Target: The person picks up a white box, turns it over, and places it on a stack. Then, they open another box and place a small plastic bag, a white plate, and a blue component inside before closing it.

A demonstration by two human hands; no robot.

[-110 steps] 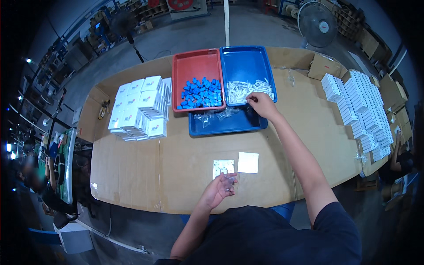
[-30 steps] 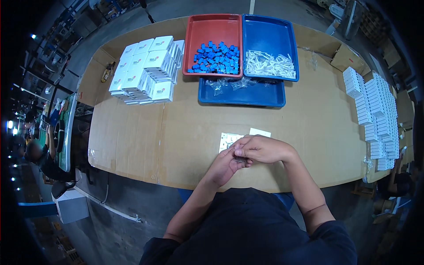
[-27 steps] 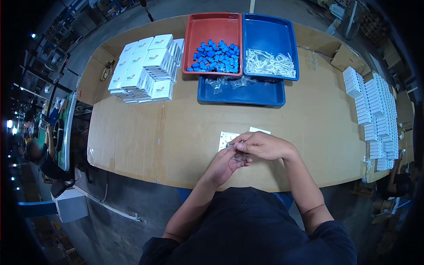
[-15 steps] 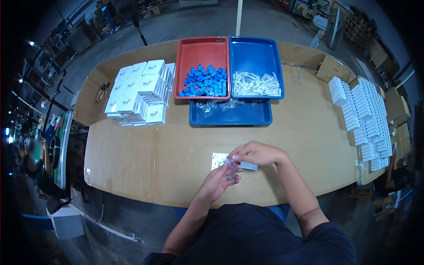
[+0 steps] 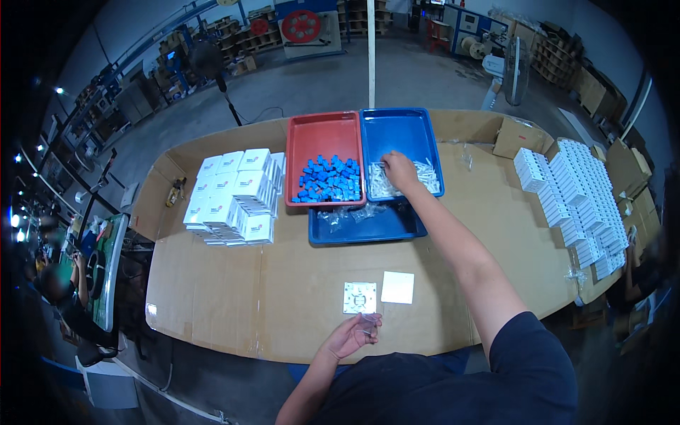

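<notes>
Head view. Your left hand [image 5: 348, 337] is low at the near edge of the surface [image 5: 212, 297], palm up, fingers half curled, with a clear plastic bag [image 5: 367, 324] held at the fingers. Your right hand [image 5: 401, 171] reaches into the upper blue tray [image 5: 397, 126], fingers bent down at the heap of white slender pieces [image 5: 425, 174]; cannot tell whether it has hold of one.

Just beyond the bag lies a square white frame [image 5: 349, 289] with a round centre, and near it, to the right, a plain white plate [image 5: 398, 287]. Red tray [image 5: 324, 136] touches the blue one on its left, bearing blue blocks [image 5: 329, 178]. Lower blue tray [image 5: 368, 236] sits nearer you, clear wrapping in it.

Handling, by judgement: the bag looks thin, limp, slippery, almost weightless; pinch it by the rim, thumb against fingers. The white pieces look light, stiff and apt to tangle; take one by its middle, between fingertips.
</notes>
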